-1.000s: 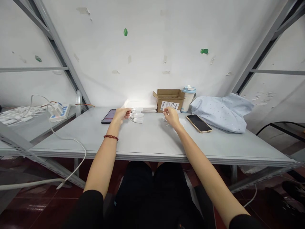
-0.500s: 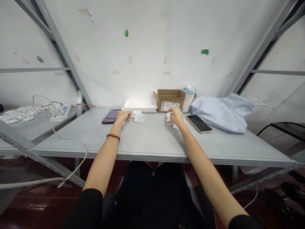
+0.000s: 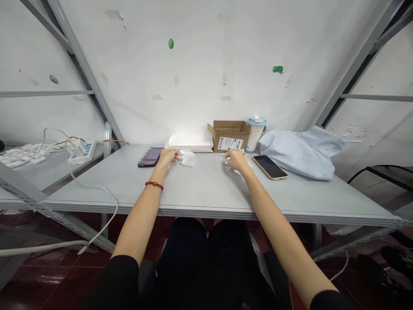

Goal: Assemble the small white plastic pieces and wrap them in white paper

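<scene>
Small white tag-like pieces with thin strings (image 3: 187,163) lie in a bunch at the middle left of the table. At the left end of this bunch is my left hand (image 3: 167,157), its fingers curled together on the string ends. A second bunch of the same white pieces (image 3: 223,159) lies to the right, partly covered by my right hand (image 3: 238,160). The right fingers point down into that bunch and look closed on a piece, though the fingertips are small and partly hidden. A dark phone (image 3: 149,158) rests beside my left hand.
Behind the hands stand a stack of white trays (image 3: 190,144), an open cardboard box (image 3: 230,134) and a blue-lidded cup (image 3: 254,135). To the right lie a phone (image 3: 270,167) and pale blue cloth (image 3: 303,150). A power strip (image 3: 83,153) and white cable are at left.
My right hand has shifted slightly left and lower over its bunch, fingers reaching further in. My left hand has stayed almost in place, its fingers moved slightly among the pieces.
</scene>
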`<state>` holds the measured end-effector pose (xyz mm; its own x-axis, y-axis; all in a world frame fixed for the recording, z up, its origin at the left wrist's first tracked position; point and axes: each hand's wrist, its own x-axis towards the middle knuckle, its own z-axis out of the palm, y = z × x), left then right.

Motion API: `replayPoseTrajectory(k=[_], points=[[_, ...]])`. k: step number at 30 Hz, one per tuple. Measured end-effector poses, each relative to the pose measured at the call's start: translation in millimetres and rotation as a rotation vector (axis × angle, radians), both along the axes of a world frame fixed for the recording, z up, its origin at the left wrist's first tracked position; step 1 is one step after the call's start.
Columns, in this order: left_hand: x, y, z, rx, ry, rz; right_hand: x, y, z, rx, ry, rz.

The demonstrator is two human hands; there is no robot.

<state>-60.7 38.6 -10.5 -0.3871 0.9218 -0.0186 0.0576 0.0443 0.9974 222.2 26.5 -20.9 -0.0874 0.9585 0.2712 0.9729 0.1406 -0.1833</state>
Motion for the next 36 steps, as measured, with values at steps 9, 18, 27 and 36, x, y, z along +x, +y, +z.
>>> replayPoseTrajectory(k=[9, 18, 27, 36], points=[[-0.7, 7.7, -10.1, 0.025, 0.045, -0.057, -6.4, -6.6, -0.4, -0.055, -0.129, 0.001], [0.2, 10.5, -15.5, 0.061, 0.086, -0.091, -7.5, -4.7, -5.2, -0.061, -0.164, 0.002], [5.4, 6.9, -13.0, 0.070, 0.106, -0.137, -8.3, -5.3, -3.5, -0.037, -0.187, 0.001], [17.4, -4.0, -0.9, 0.120, 0.141, -0.273, -13.4, -3.6, -2.8, 0.119, -0.010, 0.045]])
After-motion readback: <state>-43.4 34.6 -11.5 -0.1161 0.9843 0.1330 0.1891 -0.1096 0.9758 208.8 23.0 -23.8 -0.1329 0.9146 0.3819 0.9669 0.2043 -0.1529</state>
